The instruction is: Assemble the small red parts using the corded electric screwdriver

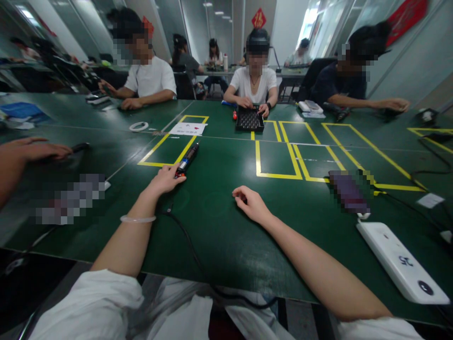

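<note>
My left hand (165,179) reaches forward over the green table (212,236), a pale bangle (138,218) around its wrist. Its thumb and fingers close around the red-marked near end of a dark pen-shaped electric screwdriver (188,157), which has a blue band and points away from me. My right hand (252,204) rests on the table further right, its fingers loosely curled in and nothing visible in them. A black cable (187,236) runs from near my left wrist toward the table's front edge.
Yellow tape rectangles (279,176) mark the table. A paper label (187,129) lies ahead, left of a black tray (249,119) handled by a person opposite. A phone (348,191) and white power bank (399,262) lie right. At left is another person's hand (46,148).
</note>
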`<state>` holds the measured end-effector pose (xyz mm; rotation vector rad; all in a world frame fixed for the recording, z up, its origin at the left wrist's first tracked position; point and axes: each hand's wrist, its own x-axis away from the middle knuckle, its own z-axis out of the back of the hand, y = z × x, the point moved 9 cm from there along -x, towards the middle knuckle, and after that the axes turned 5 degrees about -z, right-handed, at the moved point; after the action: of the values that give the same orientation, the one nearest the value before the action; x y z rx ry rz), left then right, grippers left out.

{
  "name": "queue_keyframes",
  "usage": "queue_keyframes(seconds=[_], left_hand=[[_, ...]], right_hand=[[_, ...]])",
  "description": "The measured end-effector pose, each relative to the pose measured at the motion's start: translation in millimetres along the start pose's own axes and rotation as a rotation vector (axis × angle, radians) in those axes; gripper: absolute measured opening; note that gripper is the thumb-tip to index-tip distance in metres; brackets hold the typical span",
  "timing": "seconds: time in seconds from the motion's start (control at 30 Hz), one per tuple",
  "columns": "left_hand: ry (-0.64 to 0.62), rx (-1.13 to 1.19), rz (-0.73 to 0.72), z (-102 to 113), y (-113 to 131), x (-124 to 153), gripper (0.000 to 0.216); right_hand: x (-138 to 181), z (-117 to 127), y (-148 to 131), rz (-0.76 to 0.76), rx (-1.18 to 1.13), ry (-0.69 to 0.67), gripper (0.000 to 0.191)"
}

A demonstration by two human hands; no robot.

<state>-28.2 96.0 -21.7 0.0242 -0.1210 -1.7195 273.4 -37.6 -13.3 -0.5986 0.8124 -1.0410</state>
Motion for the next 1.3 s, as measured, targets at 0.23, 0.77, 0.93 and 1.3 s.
queue_keyframes(seconds=[0.23, 0.77, 0.93, 1.3], left_hand=[[-0.004, -0.025, 0.133, 3, -53, -5, 0.078], [0.251, -0.088, 0.093, 37, -20, 22, 0.033], [0.395, -0.075, 0.060, 52, -1, 28, 0.034], [-0.173, 0.918, -0.534, 1, 185, 56, 0.045]], right_hand=[[1, 0, -1, 0.006, 0.006, 0.004, 0.018], [0, -1, 0, 0.000, 0.014, -0.005, 0.018], [-1, -3, 0, 0.002, 0.020, -0.002, 0.017], [1, -2, 0, 0.006, -0.083, -0.020, 0.027]])
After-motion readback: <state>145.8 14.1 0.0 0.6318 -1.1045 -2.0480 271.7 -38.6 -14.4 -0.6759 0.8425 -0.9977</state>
